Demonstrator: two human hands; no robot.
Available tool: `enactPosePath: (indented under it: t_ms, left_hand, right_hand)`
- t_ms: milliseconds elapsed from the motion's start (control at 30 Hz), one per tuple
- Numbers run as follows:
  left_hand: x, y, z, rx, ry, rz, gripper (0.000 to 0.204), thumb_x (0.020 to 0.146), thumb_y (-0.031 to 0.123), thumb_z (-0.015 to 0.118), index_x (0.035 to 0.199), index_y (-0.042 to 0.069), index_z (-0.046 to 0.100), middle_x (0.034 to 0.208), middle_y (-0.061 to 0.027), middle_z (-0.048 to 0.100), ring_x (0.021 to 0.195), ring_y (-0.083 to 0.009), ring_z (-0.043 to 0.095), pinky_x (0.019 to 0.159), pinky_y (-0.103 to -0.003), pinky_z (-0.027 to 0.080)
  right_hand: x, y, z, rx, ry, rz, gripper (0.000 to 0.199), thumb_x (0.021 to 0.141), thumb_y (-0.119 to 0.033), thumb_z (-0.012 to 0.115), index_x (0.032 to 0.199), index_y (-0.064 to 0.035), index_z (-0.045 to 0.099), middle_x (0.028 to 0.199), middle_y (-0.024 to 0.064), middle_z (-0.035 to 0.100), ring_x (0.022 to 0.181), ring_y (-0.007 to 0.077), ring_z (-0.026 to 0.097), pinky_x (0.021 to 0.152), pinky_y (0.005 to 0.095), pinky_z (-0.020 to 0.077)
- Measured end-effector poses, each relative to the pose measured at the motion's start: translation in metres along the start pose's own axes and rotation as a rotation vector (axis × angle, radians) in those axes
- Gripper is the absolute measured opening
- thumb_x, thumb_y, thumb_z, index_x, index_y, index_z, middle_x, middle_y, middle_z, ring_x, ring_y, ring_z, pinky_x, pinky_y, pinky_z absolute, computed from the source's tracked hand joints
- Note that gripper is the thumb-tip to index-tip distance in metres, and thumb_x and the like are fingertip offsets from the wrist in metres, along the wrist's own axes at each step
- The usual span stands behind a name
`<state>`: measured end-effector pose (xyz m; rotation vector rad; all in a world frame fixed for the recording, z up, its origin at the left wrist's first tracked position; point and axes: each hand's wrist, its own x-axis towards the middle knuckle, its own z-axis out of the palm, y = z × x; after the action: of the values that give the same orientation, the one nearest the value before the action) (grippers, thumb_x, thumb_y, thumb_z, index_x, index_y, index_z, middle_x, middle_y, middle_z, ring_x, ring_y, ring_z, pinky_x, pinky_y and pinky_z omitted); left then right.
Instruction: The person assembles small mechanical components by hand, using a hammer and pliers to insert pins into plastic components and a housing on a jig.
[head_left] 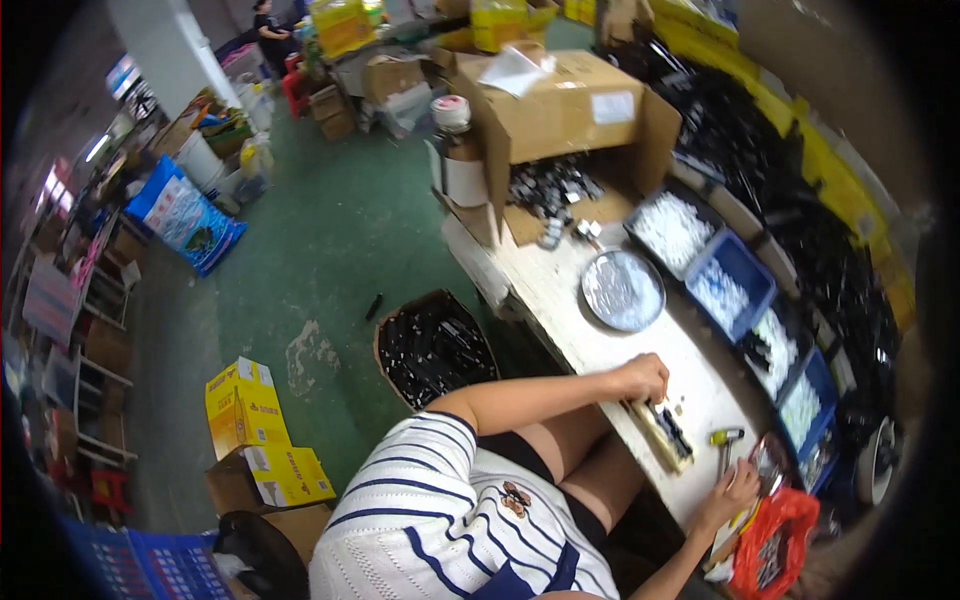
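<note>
My left hand (640, 379) is closed, its fingers bent down at the far end of a pale narrow block (660, 440) on the white worktable (560, 290). What those fingers pinch is hidden. A slim black part (673, 432) lies along the block. To the right, my right hand (736, 490) grips the lower end of a small hammer (726, 450) with a yellow-green head. The hammer head is just above the tabletop or resting on it; I cannot tell which. A few tiny bits lie beside the block.
Beyond the block stand a round metal dish (623, 290) and an open cardboard box (570, 100) with small metal pieces. Blue bins (731, 285) of small white parts line the right side. A red plastic bag (775, 545) is by my right forearm. A carton of black parts (435, 345) sits on the floor.
</note>
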<state>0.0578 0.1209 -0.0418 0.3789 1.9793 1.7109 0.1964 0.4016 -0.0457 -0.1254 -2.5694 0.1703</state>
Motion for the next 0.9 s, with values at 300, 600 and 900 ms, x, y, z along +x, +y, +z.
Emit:
enactPosePath:
  t_ms: [300,600,900]
  left_hand:
    - [0.038,0.066,-0.051,0.608,0.214,0.277,0.019,0.068,0.022,0.069,0.075,0.005,0.067,0.071,-0.0104,0.058,0.066,-0.0211,0.058,0.061,-0.032,0.046]
    - [0.178,0.088,-0.032,1.155,0.251,0.236,0.029,0.075,0.027,0.061,0.100,0.012,0.064,0.094,-0.0134,0.061,0.089,-0.0307,0.059,0.077,-0.040,0.047]
    - [0.207,0.063,-0.045,1.138,0.048,0.288,0.021,0.069,0.022,0.065,0.085,0.008,0.068,0.083,-0.0178,0.063,0.082,-0.0324,0.061,0.073,-0.039,0.048]
  right_hand:
    - [0.041,0.008,-0.032,-0.049,0.047,0.084,0.011,0.081,-0.011,0.055,0.091,-0.0089,0.060,0.086,0.0049,0.058,0.083,0.0231,0.052,0.068,0.0356,0.0332]
    - [0.061,0.050,-0.027,-0.251,-0.132,0.282,0.012,0.077,-0.015,0.058,0.087,-0.0090,0.064,0.084,0.0067,0.058,0.085,0.0247,0.052,0.069,0.0412,0.0346]
    - [0.091,0.034,-0.010,-0.329,-0.405,0.180,0.019,0.075,-0.019,0.058,0.086,-0.0046,0.064,0.093,0.0116,0.060,0.090,0.0273,0.052,0.077,0.0445,0.0343]
